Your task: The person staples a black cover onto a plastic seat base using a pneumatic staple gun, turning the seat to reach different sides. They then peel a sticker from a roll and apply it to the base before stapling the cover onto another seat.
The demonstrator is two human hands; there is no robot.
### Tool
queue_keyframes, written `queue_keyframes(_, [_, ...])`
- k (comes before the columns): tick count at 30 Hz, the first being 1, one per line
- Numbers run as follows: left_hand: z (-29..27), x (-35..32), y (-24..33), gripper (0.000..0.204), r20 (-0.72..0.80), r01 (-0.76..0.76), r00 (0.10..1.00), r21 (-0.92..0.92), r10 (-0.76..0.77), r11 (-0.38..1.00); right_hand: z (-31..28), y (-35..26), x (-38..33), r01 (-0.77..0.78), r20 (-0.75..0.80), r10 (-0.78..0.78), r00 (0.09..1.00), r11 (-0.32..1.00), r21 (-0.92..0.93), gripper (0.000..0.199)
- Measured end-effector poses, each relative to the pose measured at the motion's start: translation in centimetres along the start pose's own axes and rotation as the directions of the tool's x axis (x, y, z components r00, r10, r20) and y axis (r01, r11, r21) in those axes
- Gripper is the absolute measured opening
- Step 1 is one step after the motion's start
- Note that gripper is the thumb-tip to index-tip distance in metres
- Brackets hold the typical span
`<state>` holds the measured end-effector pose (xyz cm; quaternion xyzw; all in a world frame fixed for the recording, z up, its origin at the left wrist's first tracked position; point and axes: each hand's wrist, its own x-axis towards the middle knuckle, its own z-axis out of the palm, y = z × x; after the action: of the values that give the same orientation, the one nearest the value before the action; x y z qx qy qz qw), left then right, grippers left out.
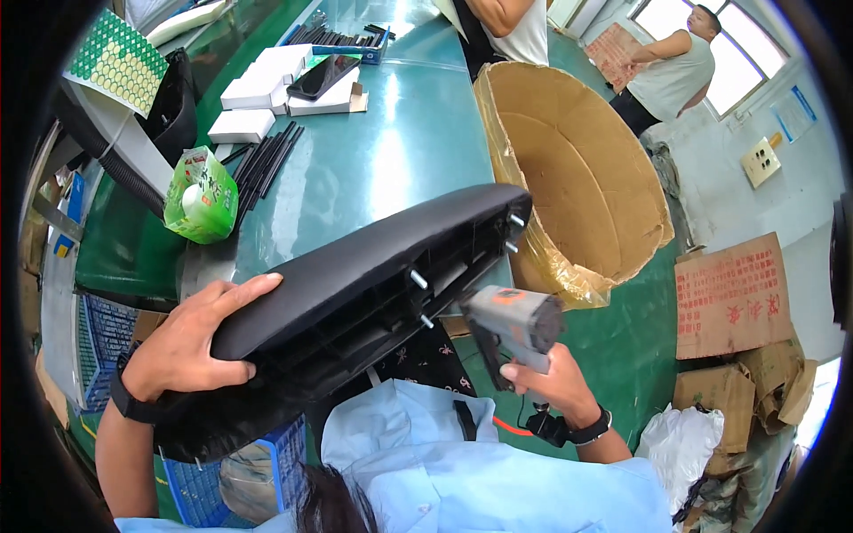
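A long black padded seat (373, 249), like one for a motorcycle, lies tilted across my front, its ribbed underside turned toward me. Metal studs (418, 279) stick out of that underside. My left hand (200, 342) grips the seat's left end, thumb over the top cover and fingers at the lower edge. In my right hand (558, 384) is a grey staple gun (514, 322) with a black magazine, slightly blurred. Its nose is close to the seat's underside; whether they touch I cannot tell.
A green-topped workbench (355, 160) bears white boxes (267, 75), a phone (324, 77), black strips (267, 169) and a green carton (202, 197). A large cardboard bin (577, 169) stands beyond the gun. Blue crates (197, 489) sit low left. Two other people are farther back.
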<state>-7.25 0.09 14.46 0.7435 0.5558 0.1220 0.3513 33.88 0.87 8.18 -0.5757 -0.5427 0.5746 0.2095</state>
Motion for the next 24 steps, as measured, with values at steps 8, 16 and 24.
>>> queue_keyframes(8, [-0.2, 5.7, 2.4, 0.082, 0.002, 0.024, 1.0, 0.017, -0.024, 1.0, -0.6, -0.1, 0.2, 0.056, -0.011, -0.057, 0.998, 0.996, -0.073, 0.042])
queue_keyframes(16, [-0.3, 5.9, 3.4, 0.085, 0.061, 0.136, 0.988, 0.066, -0.14, 0.988, 0.8, -1.2, 3.2, 0.117, 0.052, -0.106, 0.993, 0.946, -0.302, 0.041])
queue_keyframes(24, [0.0, 5.3, 3.9, 0.083, 0.035, 0.14, 0.989, 0.093, -0.144, 0.986, 1.4, -3.3, 2.5, -0.076, 0.165, 0.107, 0.98, 0.98, -0.181, 0.035])
